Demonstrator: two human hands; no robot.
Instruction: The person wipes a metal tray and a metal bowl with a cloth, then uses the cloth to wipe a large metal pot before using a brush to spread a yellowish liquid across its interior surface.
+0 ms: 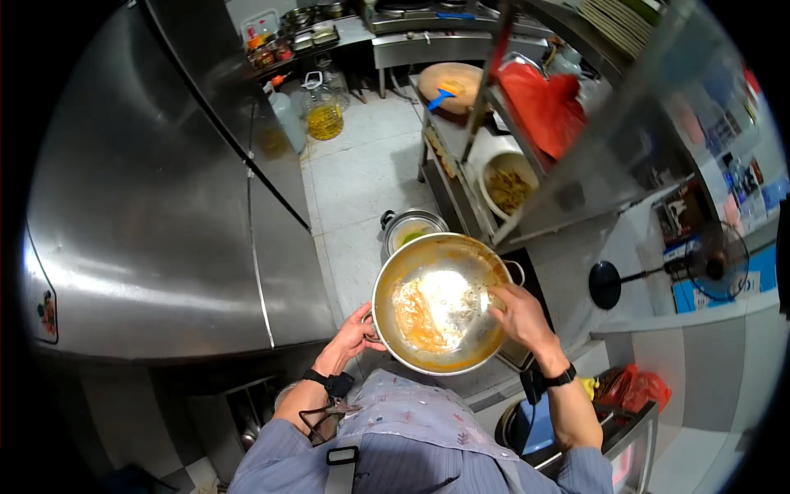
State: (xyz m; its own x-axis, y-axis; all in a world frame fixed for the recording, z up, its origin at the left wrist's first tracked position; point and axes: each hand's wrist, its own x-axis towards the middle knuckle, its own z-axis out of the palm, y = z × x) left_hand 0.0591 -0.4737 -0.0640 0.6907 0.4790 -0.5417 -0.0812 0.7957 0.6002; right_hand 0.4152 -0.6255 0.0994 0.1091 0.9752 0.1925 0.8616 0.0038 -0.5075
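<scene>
A wide, round metal pan (444,361) with two loop handles is held in front of my apron. Orange-brown liquid lies inside it, and orange residue coats its inner wall. My left hand (358,333) grips the loop handle and rim at the left side. At the right side my right hand (518,312) reaches over the rim, its fingers inside the pan near the wall; whether they hold something small is not clear. Partly behind the pan, a lower metal pot (395,230) with a black handle shows something green inside.
A stainless steel refrigerator (154,204) fills the left. Ahead on the floor stands a plastic jug of yellow oil (324,120). To the right, a metal shelf unit holds a white tub (484,185) of food and a red plastic bag (543,105). A fan (716,265) stands farther right.
</scene>
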